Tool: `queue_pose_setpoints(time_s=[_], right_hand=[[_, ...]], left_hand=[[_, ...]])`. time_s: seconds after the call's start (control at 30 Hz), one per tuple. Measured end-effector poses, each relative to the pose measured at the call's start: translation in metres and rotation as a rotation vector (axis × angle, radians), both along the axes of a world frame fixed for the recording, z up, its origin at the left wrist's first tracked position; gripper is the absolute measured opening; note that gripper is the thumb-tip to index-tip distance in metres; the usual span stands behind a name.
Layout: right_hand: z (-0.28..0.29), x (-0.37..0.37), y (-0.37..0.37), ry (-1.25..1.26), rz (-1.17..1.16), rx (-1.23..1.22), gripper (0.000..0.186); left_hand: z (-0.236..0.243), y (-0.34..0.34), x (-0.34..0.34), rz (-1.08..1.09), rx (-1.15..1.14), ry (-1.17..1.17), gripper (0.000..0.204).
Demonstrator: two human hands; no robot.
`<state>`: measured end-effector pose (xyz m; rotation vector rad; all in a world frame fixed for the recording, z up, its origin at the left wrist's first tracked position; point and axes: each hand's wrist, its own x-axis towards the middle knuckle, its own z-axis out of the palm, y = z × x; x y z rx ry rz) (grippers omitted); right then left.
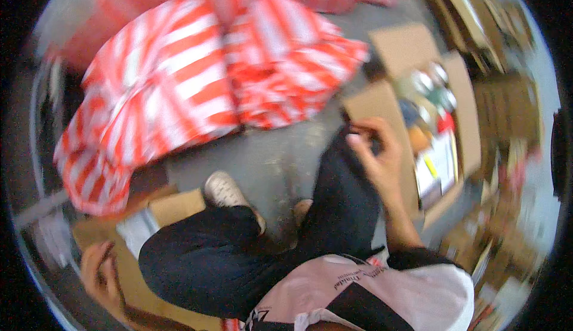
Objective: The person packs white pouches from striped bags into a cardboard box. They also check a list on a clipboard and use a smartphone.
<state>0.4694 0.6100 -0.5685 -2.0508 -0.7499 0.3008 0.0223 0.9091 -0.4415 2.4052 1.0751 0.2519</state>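
Observation:
My right hand (382,158) is above my right knee, beside an open cardboard box (364,104). Its fingers curl in toward the thumb as in a pinch; anything held there is too small or blurred to make out. Inside the box are several jars or cans with shiny lids (425,82), a red item (445,122), an orange-brown item (419,139) and a flat white piece with a yellow mark (441,163). On the left, my left hand (102,276) hangs over another cardboard box (152,295), fingers loosely bent and apart, with nothing visible in them.
Two large red-and-white striped bags (173,74) (286,62) lie ahead on the grey floor (274,158), with more striped bags behind. A white sheet or bag (137,231) lies in the left box. Stacked cardboard (507,113) lines the right side. My shoe (225,191) is between.

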Motion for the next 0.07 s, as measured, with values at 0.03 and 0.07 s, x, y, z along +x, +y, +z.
queue_pose_setpoints(time_s=[0.03,0.07], right_hand=[[-0.001,-0.003,-0.010,0.009,-0.003,0.077,0.024],[0.018,-0.009,-0.022,-0.086,-0.066,0.206,0.023]], left_hand=[[0.019,0.009,0.015,-0.193,0.271,-0.048,0.025],[0.026,0.031,0.037,-0.145,0.492,0.042,0.022]])
